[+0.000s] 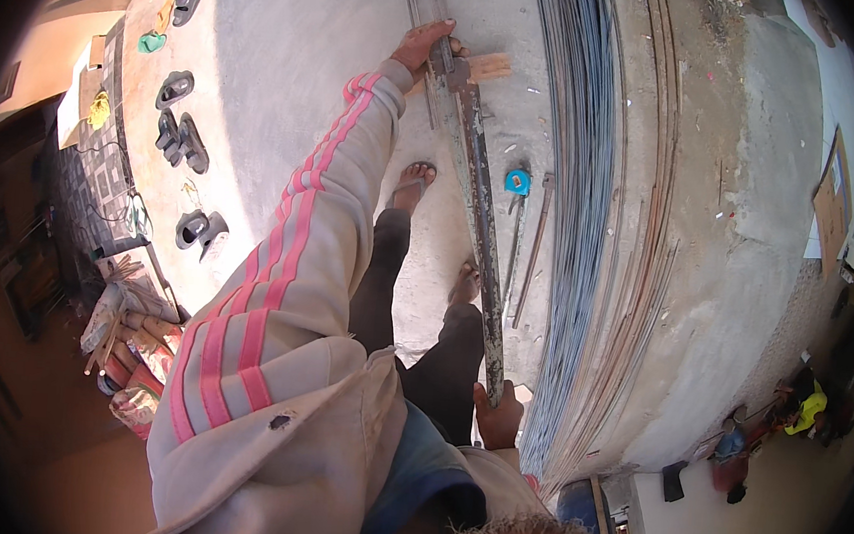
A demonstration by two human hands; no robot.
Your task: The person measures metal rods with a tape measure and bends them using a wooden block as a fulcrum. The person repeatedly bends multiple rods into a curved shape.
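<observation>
My left hand [426,44], at the end of a beige sleeve with pink stripes, grips the far part of a long rusty metal bar [480,231] that lies over the concrete floor. The near end of that bar is held in my right hand [498,415], close to my body. A small wooden block [490,66] sits under or beside the bar at my left hand. My feet in sandals [414,179] stand just left of the bar.
A thick bundle of long steel rods [579,179] lies right of the bar, with rusty rods [649,184] beyond it. A blue tape measure [517,181] and thin loose rods [534,245] lie between. Several sandals [181,137] are scattered at left. A raised concrete ledge [754,192] is at right.
</observation>
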